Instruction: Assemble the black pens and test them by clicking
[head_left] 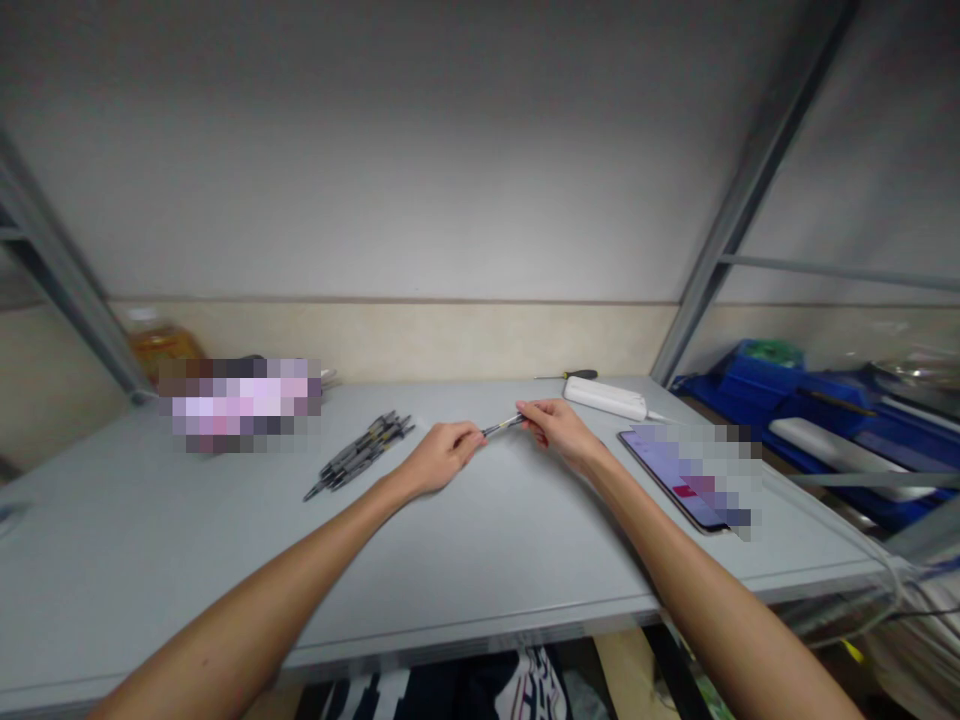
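Above the middle of the grey table (450,560), a slim pen (502,426) is stretched between my two hands. My left hand (444,455) pinches its left end between thumb and fingers. At the other end, my right hand (556,428) grips it with the fingertips. The pen slants slightly upward to the right, and its tips are hidden by my fingers. Left of my left hand lies a bundle of several dark pens (360,453), side by side on the tabletop.
A phone (664,470), partly pixelated, lies right of my right arm. Behind it are a white power strip (604,397) with a cable and a screwdriver (581,375). A pixelated pinkish thing (240,405) and a bottle (161,345) stand back left. Blue trays (750,390) sit beyond the right edge.
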